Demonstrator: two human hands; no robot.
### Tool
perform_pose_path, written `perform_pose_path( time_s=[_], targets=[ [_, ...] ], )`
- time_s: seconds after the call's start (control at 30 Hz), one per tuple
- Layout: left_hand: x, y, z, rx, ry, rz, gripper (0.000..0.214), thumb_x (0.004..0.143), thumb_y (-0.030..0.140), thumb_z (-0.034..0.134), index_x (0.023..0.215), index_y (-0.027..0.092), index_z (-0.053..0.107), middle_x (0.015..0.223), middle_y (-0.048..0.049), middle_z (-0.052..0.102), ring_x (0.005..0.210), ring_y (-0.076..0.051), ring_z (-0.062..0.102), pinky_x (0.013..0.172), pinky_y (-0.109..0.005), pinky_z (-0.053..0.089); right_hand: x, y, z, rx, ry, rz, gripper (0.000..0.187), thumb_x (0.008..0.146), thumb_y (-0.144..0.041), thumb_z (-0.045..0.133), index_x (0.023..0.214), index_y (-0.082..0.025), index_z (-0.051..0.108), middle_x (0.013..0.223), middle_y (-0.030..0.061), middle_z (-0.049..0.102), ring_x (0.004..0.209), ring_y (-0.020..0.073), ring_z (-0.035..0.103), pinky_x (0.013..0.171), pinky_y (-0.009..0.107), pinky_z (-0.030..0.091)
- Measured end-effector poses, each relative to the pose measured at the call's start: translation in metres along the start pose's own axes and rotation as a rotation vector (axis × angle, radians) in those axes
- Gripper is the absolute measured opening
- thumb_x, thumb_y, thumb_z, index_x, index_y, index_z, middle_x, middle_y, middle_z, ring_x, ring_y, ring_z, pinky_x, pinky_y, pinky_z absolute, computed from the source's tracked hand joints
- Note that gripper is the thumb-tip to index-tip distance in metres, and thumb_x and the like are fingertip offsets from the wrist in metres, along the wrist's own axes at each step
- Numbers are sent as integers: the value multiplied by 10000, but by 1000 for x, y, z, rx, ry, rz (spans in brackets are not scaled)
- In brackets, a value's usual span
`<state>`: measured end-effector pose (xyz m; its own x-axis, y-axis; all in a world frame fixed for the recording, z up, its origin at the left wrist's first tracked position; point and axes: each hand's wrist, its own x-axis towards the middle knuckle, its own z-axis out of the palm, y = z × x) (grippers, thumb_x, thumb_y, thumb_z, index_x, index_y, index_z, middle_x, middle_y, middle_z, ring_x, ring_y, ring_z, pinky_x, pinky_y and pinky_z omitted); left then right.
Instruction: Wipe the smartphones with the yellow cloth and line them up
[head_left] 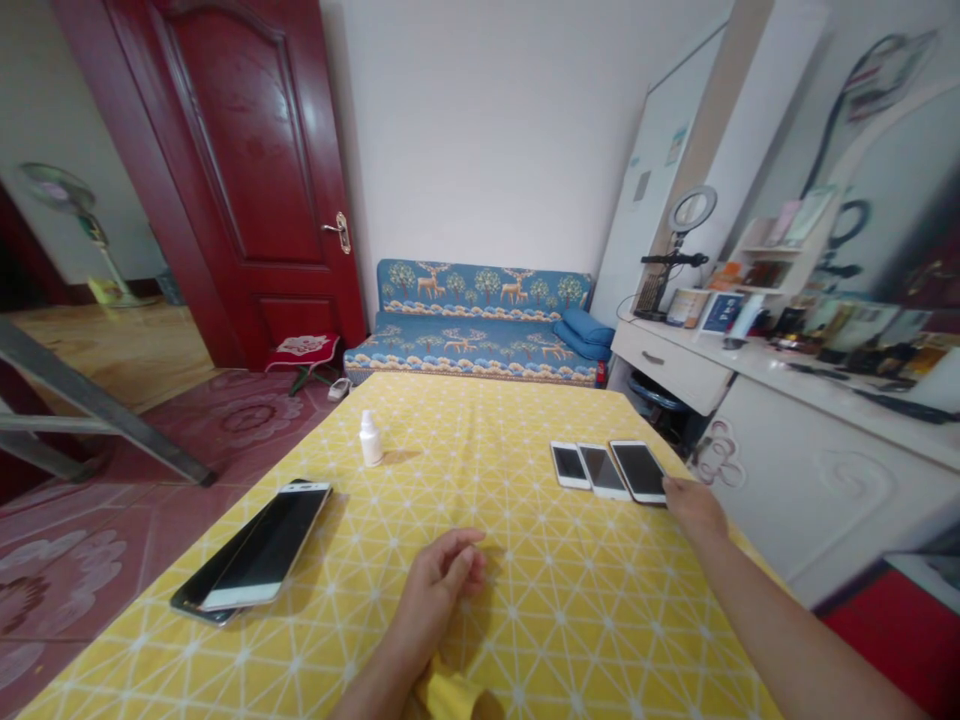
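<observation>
Nearest, a fold of yellow cloth (448,695) just below the left hand (439,585), its fingers (461,558) loosely curled and empty over the yellow patterned tablecloth (540,620); beyond, the right hand (696,508) against the rightmost of three smartphones (637,472), finger spread hidden, with two stacked phones (255,545) and a white plastic bottle (370,440) well to the left.

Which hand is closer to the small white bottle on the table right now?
Left. The left hand is in front of the small white bottle and slightly to its right. The right hand is much farther right, beside the three phones.
</observation>
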<state>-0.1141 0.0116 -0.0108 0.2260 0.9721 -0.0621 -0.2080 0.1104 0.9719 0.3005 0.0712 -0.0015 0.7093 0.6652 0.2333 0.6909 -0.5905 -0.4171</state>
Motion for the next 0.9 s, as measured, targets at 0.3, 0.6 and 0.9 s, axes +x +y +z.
perform_pose_path(
  time_s=[0.3, 0.6, 0.9],
  targets=[
    [0, 4, 2, 4, 25, -24, 472, 658, 510, 743, 968, 158, 693, 763, -55, 684, 674, -157, 616, 648, -271, 493, -34, -52, -5, -80, 60, -251, 339, 862, -276, 514, 1121, -149, 693, 1219, 190, 596, 1135, 332, 546, 876, 451, 450],
    [-5, 9, -1, -28, 39, -8, 446, 661, 486, 754, 956, 156, 706, 766, -59, 682, 700, -157, 614, 674, -271, 497, -99, -111, 31, 2, -199, -896, 381, 922, -306, 465, 1283, -260, 580, 1442, 72, 469, 1401, 301, 271, 1094, 592, 190],
    [-2, 2, -2, -64, 38, -5, 400, 693, 450, 744, 959, 156, 690, 756, -46, 676, 676, -135, 600, 649, -248, 490, -128, -123, 16, 176, -169, -825, 326, 918, -277, 452, 1161, -185, 648, 1340, 128, 561, 1294, 306, 442, 1046, 563, 294]
  ],
)
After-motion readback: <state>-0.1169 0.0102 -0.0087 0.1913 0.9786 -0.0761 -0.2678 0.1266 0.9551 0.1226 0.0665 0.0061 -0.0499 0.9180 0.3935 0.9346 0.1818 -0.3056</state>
